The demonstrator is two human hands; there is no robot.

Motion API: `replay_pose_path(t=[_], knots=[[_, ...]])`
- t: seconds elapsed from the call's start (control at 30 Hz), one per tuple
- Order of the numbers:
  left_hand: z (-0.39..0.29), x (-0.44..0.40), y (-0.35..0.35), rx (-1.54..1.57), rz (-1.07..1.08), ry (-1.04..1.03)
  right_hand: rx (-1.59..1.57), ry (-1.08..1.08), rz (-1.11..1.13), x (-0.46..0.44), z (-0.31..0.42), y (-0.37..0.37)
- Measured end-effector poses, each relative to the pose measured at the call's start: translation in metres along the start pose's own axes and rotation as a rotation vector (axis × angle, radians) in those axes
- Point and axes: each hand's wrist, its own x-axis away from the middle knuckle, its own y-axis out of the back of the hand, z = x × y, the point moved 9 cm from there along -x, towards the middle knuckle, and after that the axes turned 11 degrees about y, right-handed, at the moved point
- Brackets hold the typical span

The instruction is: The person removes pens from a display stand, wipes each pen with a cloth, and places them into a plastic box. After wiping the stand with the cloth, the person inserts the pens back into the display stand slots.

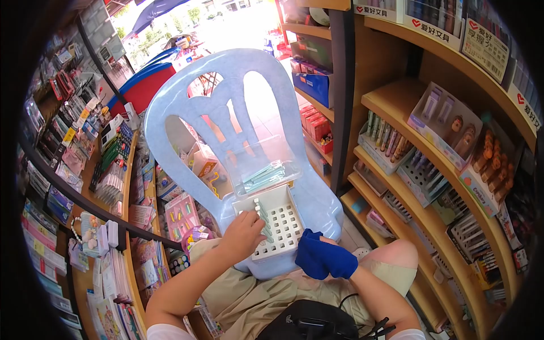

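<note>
Crowded work area

Left hand [246, 231] touches pale green pens [264, 218] inside white basket [286, 226] on blue chair [320, 207]; grip indeterminable. Right hand [328, 241] clutches blue cloth [320, 258] beside it. Clear box [293, 171] stands immediately behind; stocked shelves [391, 93] flank both sides.

the basket [277, 250] with pens [262, 218] sits on the chair [319, 207], a box [290, 170] behind it, a cloth [326, 258] right, shelves [391, 96] both sides.

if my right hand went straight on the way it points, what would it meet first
Probably the near right side of the white basket. The blue cloth in the right hand would lead, and might be touching it; depth is unclear.
</note>
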Motion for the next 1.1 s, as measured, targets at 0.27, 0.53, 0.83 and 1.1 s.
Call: replay_pose_path(t=[0.27,0.53,0.83,1.1], knots=[[0.01,-0.005,-0.01,0.032,0.051,0.098,0.003,-0.015,0.098,-0.002,-0.003,0.002],[0.015,-0.013,-0.016,-0.042,0.183,0.126,-0.066,-0.024,0.098,-0.006,-0.012,0.006],[-0.007,-0.007,-0.001,-0.101,0.063,0.067,-0.11,-0.042,0.107,-0.003,-0.011,0.0],[0.016,-0.001,-0.008,0.189,0.033,0.182,-0.14,0.004,0.177,-0.004,-0.009,-0.005]])
